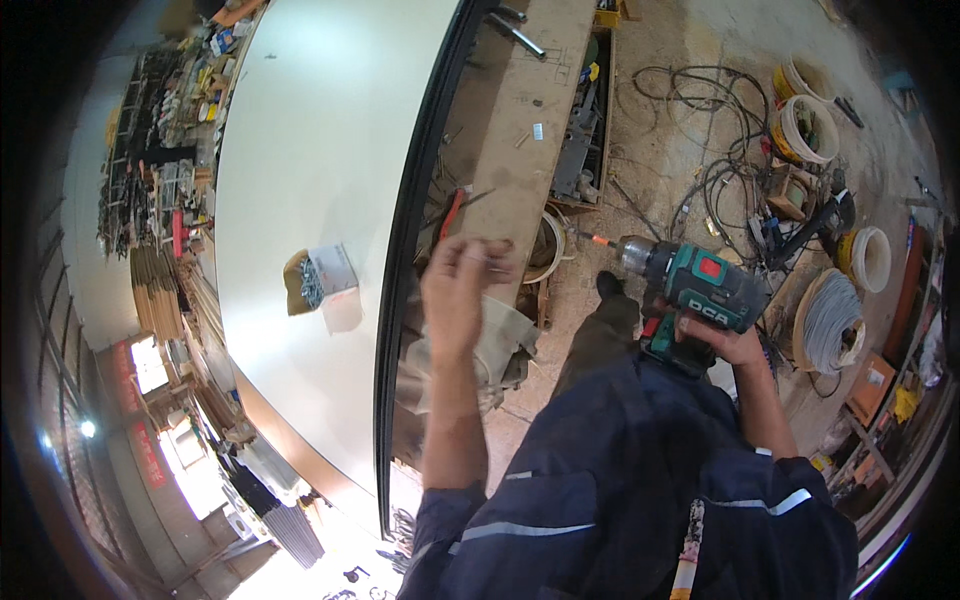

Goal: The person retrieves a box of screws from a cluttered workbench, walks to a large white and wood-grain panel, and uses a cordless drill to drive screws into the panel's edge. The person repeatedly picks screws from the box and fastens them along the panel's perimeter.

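My right hand (735, 342) is wrapped round the grip of a green and black cordless drill (705, 285), whose bit points left. My left hand (462, 285) is raised beside the dark edge of a large white panel (310, 130). Its fingers are curled together; whatever they hold, if anything, is too small to make out. On the panel, left of that hand, lies an opened small cardboard box (332, 268) with many small metal screws (311, 284) showing. A red-handled tool (451, 214) rests just beyond my left hand on a brown board (515, 130).
A wooden tray of metal parts (582, 150) stands beyond the board, with a white bucket (546, 248) nearer. Black cables (705, 150) lie coiled on the floor. Several buckets (806, 130) and a spool of grey wire (832, 318) stand at the right. Shelves of stock (150, 170) line the left.
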A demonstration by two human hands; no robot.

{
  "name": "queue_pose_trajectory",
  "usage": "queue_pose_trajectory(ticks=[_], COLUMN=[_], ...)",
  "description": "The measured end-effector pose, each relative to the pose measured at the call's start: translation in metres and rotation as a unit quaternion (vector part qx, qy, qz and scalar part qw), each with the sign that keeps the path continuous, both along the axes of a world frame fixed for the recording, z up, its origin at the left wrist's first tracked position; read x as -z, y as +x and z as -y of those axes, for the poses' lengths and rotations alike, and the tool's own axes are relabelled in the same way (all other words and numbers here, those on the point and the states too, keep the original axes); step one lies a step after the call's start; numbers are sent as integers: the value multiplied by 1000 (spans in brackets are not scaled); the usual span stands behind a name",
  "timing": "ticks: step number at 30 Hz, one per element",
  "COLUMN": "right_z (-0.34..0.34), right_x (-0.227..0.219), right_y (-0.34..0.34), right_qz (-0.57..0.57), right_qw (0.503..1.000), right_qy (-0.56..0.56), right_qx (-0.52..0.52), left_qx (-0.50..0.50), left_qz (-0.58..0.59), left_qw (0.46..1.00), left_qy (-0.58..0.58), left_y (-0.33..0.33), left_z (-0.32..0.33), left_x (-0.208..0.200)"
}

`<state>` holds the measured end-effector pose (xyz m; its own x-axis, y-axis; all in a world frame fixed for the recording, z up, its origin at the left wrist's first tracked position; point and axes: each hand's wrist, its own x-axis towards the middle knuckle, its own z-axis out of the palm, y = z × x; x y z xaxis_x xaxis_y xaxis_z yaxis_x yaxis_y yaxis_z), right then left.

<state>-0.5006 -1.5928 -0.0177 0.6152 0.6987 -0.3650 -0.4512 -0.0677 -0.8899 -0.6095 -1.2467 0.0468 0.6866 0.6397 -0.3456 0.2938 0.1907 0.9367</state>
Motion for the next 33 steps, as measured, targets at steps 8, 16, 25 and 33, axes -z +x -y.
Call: queue_pose_trajectory(ticks=[8,16,25,33], right_z=[7,11,14,-43], right_x=[34,44,48,50], right_y=[9,39,122,123], right_qz=[-181,-232,53,-29], right_qw=[979,969,975,987], right_qy=[89,87,4,60], right_qx=[-12,-13,-218,-147], left_qx=[6,7,278,-25], left_qz=[14,27,-182,-10], left_qw=[982,964,935,925], left_qy=[-188,-265,-127,-378], left_y=[24,43,82,81], left_z=[48,54,20,-16], left_x=[66,73,70,107])
